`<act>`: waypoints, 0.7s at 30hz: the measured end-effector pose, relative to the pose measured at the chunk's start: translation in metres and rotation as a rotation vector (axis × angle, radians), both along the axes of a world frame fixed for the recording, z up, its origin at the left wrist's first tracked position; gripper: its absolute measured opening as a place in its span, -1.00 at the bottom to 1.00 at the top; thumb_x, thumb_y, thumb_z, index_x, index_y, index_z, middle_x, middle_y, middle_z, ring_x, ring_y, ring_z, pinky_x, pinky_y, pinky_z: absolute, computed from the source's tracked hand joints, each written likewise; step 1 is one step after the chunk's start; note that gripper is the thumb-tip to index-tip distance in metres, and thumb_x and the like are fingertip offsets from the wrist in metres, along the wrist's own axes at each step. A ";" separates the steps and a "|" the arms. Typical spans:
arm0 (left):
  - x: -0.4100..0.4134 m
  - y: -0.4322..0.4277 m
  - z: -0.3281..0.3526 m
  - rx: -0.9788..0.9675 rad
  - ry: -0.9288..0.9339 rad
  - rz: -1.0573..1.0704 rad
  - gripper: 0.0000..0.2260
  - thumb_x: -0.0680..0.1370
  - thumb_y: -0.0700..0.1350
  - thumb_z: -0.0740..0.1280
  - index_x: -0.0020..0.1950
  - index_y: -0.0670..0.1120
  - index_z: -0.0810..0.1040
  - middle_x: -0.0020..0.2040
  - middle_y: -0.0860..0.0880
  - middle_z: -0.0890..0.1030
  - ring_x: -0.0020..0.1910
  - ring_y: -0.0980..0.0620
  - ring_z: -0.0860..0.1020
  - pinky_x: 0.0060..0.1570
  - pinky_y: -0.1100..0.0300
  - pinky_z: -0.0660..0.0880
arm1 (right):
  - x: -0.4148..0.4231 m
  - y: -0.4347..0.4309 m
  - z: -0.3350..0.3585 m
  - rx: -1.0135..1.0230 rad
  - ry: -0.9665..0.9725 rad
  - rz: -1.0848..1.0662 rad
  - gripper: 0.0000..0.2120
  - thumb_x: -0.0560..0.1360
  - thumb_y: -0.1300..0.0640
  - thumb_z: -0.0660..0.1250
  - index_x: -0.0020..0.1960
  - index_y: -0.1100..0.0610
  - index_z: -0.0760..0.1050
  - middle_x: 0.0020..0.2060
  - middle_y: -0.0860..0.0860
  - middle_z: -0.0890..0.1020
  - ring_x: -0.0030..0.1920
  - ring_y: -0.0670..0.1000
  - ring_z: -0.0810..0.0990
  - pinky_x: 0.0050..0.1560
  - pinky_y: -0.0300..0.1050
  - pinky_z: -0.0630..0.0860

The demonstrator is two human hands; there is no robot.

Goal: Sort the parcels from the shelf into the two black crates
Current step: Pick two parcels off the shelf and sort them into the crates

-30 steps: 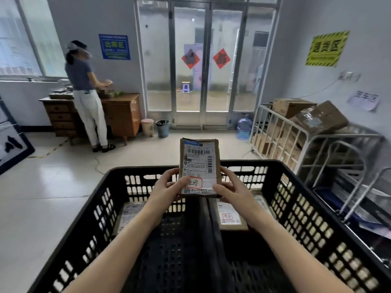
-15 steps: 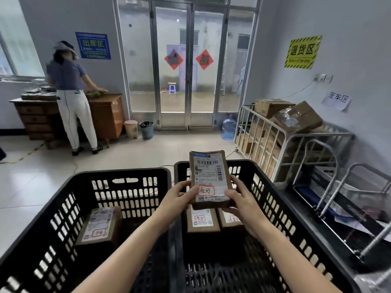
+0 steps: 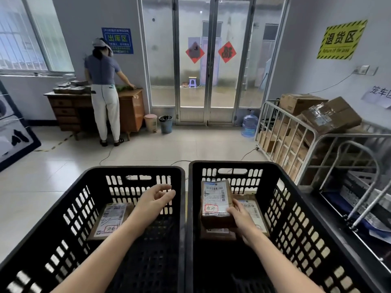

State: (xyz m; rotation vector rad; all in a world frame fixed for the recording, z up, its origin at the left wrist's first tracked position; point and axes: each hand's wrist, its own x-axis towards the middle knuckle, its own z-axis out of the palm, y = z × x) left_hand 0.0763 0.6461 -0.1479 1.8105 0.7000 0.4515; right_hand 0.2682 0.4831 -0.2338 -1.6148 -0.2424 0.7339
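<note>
Hands: right hand [image 3: 241, 216] grips a white-labelled brown cardboard parcel [image 3: 213, 199] by its 4 o'clock corner, likely to lower it into the right black slotted plastic crate [image 3: 296, 208]; left hand [image 3: 155, 205] hangs relaxed, empty, over the left black slotted plastic crate [image 3: 69, 218]. Count: two crates; four parcels, one resting parcel [image 3: 112, 218] at 8 o'clock of the left hand, three in the right crate.

Right hand [image 3: 240, 216] gripping parcel [image 3: 214, 199] inside right crate [image 3: 296, 208], left hand [image 3: 153, 203] empty

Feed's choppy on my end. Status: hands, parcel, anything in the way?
Left hand open, empty, over left crate. Right hand grips parcel in right crate, above two parcels lying there. Nothing in the way.
</note>
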 end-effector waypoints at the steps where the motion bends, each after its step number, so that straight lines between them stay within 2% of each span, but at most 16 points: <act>1: 0.001 0.002 -0.001 0.004 -0.001 -0.001 -0.91 0.54 -0.01 0.32 0.02 0.12 0.50 0.02 -0.04 0.62 0.08 0.03 0.57 0.25 -0.01 0.45 | 0.003 0.004 -0.005 -0.019 0.000 0.005 -0.54 0.53 0.20 0.23 0.41 0.05 0.25 0.12 0.12 0.56 0.05 0.12 0.59 0.01 0.08 0.58; 2: 0.002 0.003 -0.002 0.006 -0.002 0.000 -0.92 0.54 -0.02 0.31 0.01 0.13 0.50 0.02 -0.05 0.63 0.07 0.03 0.57 0.25 -0.01 0.45 | 0.006 0.007 -0.010 -0.040 -0.003 0.013 -0.52 0.53 0.17 0.24 0.43 0.04 0.24 0.17 0.12 0.54 0.11 0.14 0.57 0.13 0.15 0.53; 4: 0.003 0.005 -0.004 0.006 -0.004 0.005 -0.93 0.54 -0.03 0.32 0.00 0.12 0.50 0.00 -0.05 0.63 0.06 0.04 0.57 0.26 0.00 0.45 | 0.009 0.012 -0.014 -0.076 -0.020 0.028 -0.51 0.54 0.15 0.23 0.44 0.03 0.22 0.20 0.11 0.52 0.17 0.13 0.53 0.23 0.18 0.47; 7: 0.005 0.009 -0.005 0.008 -0.010 0.012 -0.92 0.53 -0.04 0.32 0.01 0.11 0.51 -0.01 -0.03 0.64 0.06 0.07 0.58 0.25 0.01 0.45 | 0.013 0.017 -0.017 -0.111 -0.036 0.031 -0.51 0.55 0.16 0.21 0.45 0.06 0.20 0.16 0.09 0.51 0.19 0.11 0.51 0.26 0.12 0.45; 12: 0.014 0.015 -0.007 0.001 -0.013 0.017 -0.92 0.54 -0.05 0.31 -0.01 0.13 0.51 0.01 -0.04 0.62 0.08 0.05 0.57 0.25 0.01 0.45 | 0.021 0.021 -0.031 -0.154 -0.031 0.029 -0.50 0.56 0.13 0.19 0.47 0.06 0.19 0.27 0.12 0.48 0.23 0.11 0.48 0.28 0.13 0.42; 14: 0.019 0.016 -0.008 0.012 -0.001 0.010 -0.91 0.54 -0.04 0.32 0.01 0.13 0.51 0.03 -0.05 0.62 0.09 0.04 0.56 0.25 -0.01 0.45 | 0.023 0.020 -0.029 -0.176 -0.068 0.046 -0.53 0.58 0.12 0.17 0.47 0.08 0.20 0.29 0.11 0.47 0.24 0.09 0.47 0.27 0.04 0.43; 18: 0.030 0.016 -0.010 0.015 0.006 0.010 -0.88 0.54 -0.05 0.32 0.06 0.08 0.52 0.04 -0.08 0.61 0.11 0.00 0.56 0.24 -0.01 0.45 | 0.028 0.014 -0.026 -0.304 -0.262 0.104 -0.52 0.59 0.09 0.16 0.48 0.13 0.18 0.39 0.10 0.38 0.34 0.08 0.38 0.17 -0.16 0.34; 19: 0.033 0.016 -0.010 0.017 0.008 0.012 -0.87 0.54 -0.05 0.32 0.07 0.06 0.52 0.04 -0.08 0.61 0.11 0.00 0.56 0.24 -0.01 0.45 | 0.029 0.012 -0.024 -0.345 -0.351 0.119 -0.51 0.58 0.08 0.18 0.48 0.14 0.18 0.39 0.10 0.37 0.36 0.07 0.36 0.17 -0.18 0.32; 21: 0.037 0.015 -0.010 0.011 0.008 0.011 -0.86 0.54 -0.06 0.32 0.09 0.05 0.52 0.04 -0.08 0.61 0.10 0.01 0.56 0.23 0.00 0.46 | 0.031 0.010 -0.021 -0.445 -0.576 0.145 -0.46 0.56 0.02 0.23 0.48 0.11 0.17 0.42 0.10 0.32 0.41 0.08 0.28 0.32 -0.11 0.26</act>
